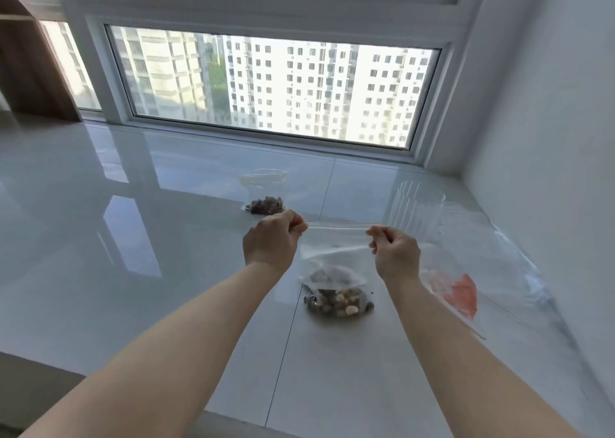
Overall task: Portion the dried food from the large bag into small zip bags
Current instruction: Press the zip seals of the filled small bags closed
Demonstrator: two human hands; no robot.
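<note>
Both hands up front, left hand point(271, 239) and right hand point(394, 254) each with a pinch grip on the top edge of a small zip bag point(332, 271) holding dried food point(337, 301), second filled bag point(264, 191) further back on the glossy white worktop point(166, 238).

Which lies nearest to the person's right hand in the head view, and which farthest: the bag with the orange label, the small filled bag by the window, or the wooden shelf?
From the right hand:
1. Bag with the orange label, just right of it.
2. Small filled bag, ahead-left, toward the window.
3. Wooden shelf, far left.
</note>
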